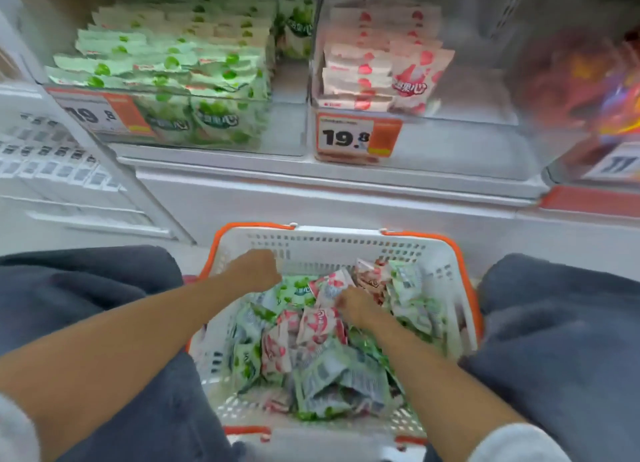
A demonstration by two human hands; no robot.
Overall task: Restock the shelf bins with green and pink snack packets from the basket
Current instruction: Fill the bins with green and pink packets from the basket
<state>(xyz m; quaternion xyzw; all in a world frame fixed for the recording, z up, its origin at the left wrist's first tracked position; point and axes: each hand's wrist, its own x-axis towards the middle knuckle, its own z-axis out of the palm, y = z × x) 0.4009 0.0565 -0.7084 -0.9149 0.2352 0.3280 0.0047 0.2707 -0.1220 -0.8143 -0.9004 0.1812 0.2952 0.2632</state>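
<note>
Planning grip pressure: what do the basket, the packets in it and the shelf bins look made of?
Basket: rigid white plastic, matte, with moulded slots and an orange rim.
Packets: thin printed film, slightly glossy and crinkled, probably plastic.
Shelf bins: clear hard plastic, possibly acrylic; the contents show through the front.

White shelf (pixel 311 181) bearing clear bins (pixel 287 129) of green packets (pixel 166 63) and pink packets (pixel 374 70)

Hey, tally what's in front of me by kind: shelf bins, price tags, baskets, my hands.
Shelf bins: 3, green bin, pink bin, red bin
Price tags: 3, left tag, middle tag, right tag
Basket: 1
Hands: 2, left hand, right hand
Total: 9
</note>
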